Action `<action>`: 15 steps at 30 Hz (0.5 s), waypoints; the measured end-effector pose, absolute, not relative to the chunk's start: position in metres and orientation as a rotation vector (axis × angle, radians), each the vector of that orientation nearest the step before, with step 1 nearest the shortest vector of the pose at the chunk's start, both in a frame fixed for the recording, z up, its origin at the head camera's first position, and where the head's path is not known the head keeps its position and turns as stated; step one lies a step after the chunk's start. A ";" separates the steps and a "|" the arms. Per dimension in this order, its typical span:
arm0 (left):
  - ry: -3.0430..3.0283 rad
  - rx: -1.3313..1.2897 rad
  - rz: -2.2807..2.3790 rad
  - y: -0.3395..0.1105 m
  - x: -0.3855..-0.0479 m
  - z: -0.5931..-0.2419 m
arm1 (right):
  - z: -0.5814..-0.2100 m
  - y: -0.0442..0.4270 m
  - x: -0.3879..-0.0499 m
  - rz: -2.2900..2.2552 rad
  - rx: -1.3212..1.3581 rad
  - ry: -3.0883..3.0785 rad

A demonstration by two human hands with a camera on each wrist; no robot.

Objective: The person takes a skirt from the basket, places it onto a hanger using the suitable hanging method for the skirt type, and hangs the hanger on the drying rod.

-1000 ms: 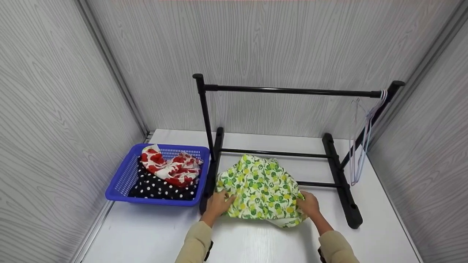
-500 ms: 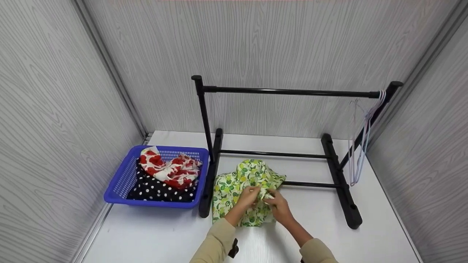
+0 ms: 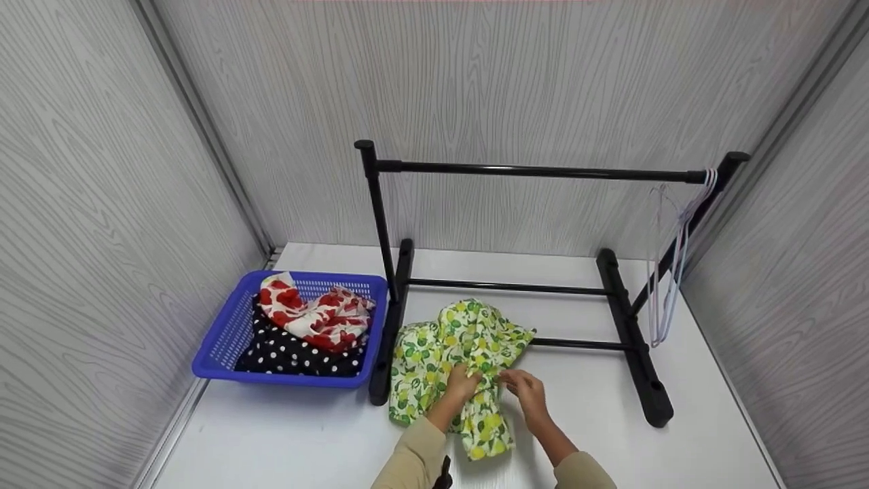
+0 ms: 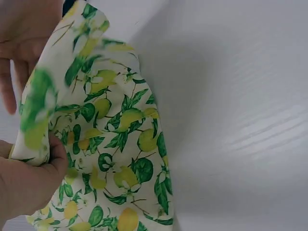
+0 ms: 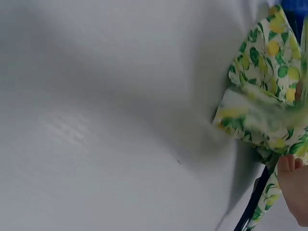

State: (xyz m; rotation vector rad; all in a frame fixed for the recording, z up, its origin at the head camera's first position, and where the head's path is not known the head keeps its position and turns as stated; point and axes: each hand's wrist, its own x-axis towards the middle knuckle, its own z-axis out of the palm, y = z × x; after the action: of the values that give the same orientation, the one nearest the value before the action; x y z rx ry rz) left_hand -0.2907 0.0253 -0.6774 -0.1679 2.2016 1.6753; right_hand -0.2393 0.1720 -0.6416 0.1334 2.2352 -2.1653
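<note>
A lemon-print garment [image 3: 478,333], white with yellow lemons and green leaves, lies bunched across the front left of the rack base. My left hand [image 3: 461,386] pinches a fold of it near the middle. In the left wrist view, the thumb and fingers of the left hand [image 4: 29,180] curl round the garment's edge [image 4: 120,144]. A flap hangs toward the front, below that grip. Just right of the cloth is my right hand [image 3: 529,395], its fingers loosely bent with nothing held. The right wrist view shows the right hand [image 5: 294,187] at the garment's edge [image 5: 267,57].
A black clothes rack [image 3: 543,171] stands behind the garment. Several thin hangers [image 3: 672,272] hang at its right end. Left of the rack is a blue basket [image 3: 224,339] with a red-and-white floral cloth [image 3: 326,319] and a black polka-dot cloth [image 3: 292,353].
Both hands have moved from the garment's two sides to its middle. The spread cloth is now gathered, with a flap turned frontward. My right hand has come off the cloth.
</note>
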 end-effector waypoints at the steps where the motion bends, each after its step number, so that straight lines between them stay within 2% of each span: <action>1: 2.194 -0.107 1.674 0.025 -0.291 -0.682 | -0.642 0.174 -0.241 -2.223 0.270 2.141; 4: 2.184 0.025 1.627 0.024 -0.280 -0.677 | -0.646 0.177 -0.247 -2.301 0.483 1.907; 5: 2.185 0.019 1.583 0.025 -0.272 -0.661 | -0.648 0.178 -0.249 -2.312 0.519 1.844; 8: 2.223 0.120 1.528 0.027 -0.255 -0.640 | -0.648 0.181 -0.256 -2.354 0.598 1.725; 15: 2.238 0.217 1.461 0.037 -0.249 -0.640 | -0.623 0.190 -0.280 -2.324 0.733 1.785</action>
State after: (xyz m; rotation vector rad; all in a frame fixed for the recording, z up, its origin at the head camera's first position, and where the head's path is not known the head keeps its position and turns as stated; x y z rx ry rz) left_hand -0.2491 0.0373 -0.6398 0.2167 2.2376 1.4606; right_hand -0.2803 0.1897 -0.6228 0.7334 1.7852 -2.3241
